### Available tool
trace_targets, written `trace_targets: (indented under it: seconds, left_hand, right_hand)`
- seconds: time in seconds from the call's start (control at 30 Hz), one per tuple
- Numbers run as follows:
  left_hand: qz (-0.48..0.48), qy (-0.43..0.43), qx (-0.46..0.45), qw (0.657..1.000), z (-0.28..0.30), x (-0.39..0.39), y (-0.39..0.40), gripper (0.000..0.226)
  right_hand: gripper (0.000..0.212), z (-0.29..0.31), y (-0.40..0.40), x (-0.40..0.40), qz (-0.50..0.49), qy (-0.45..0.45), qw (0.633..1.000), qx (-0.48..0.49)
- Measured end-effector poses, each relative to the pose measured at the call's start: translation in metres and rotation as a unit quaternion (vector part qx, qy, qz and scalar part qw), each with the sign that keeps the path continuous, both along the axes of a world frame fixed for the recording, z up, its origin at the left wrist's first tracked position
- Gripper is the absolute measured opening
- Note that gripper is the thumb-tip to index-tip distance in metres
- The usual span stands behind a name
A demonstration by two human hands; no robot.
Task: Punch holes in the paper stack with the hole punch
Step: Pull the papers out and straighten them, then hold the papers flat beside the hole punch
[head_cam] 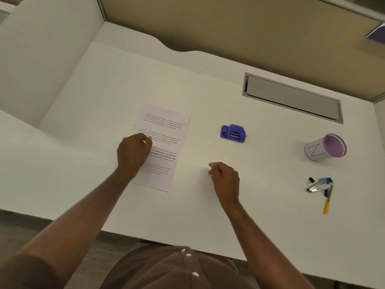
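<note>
A stack of printed white paper (166, 132) lies flat on the white desk (104, 90), left of centre. My left hand (133, 152) rests on the stack's left edge with its fingers curled, pressing on the paper. A blue hole punch (233, 133) stands on the desk to the right of the stack, untouched. My right hand (226, 178) sits on the bare desk below the punch, fingers curled in with nothing visible in them.
A purple-rimmed cup (325, 148) lies tipped at the right. Below it lie a stapler with binder clips (318, 185) and a yellow-capped pen (328, 200). A grey cable hatch (291, 98) is set into the desk's back right. Partition walls close the back and left.
</note>
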State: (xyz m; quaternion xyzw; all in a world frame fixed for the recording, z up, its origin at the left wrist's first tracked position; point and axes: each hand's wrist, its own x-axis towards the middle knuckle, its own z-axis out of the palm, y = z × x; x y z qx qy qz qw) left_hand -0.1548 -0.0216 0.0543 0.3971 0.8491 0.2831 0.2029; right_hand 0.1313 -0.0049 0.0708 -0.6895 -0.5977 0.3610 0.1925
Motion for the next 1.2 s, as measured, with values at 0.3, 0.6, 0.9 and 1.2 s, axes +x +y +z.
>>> trace_targets:
  seconds: [0.3, 0.6, 0.9, 1.2]
  left_hand:
    - [-0.298, 0.062, 0.161, 0.939, -0.017, 0.108, 0.033, 0.036]
    - [-0.385, 0.190, -0.026, 0.903, -0.058, 0.150, 0.077, 0.073]
    - [-0.388, 0.232, -0.018, 0.891, -0.068, 0.151, 0.074, 0.062]
    - [-0.378, 0.181, 0.050, 0.907, -0.057, 0.150, 0.070, 0.057]
  right_hand:
    - [0.020, -0.010, -0.023, 0.073, -0.052, -0.073, 0.990, 0.109]
    - [0.051, -0.041, -0.017, 0.112, -0.018, -0.126, 0.984, 0.124]
    - [0.061, -0.067, 0.017, 0.097, 0.135, -0.198, 0.960, 0.143]
    - [0.065, -0.078, 0.052, 0.067, 0.251, -0.220, 0.929, 0.163]
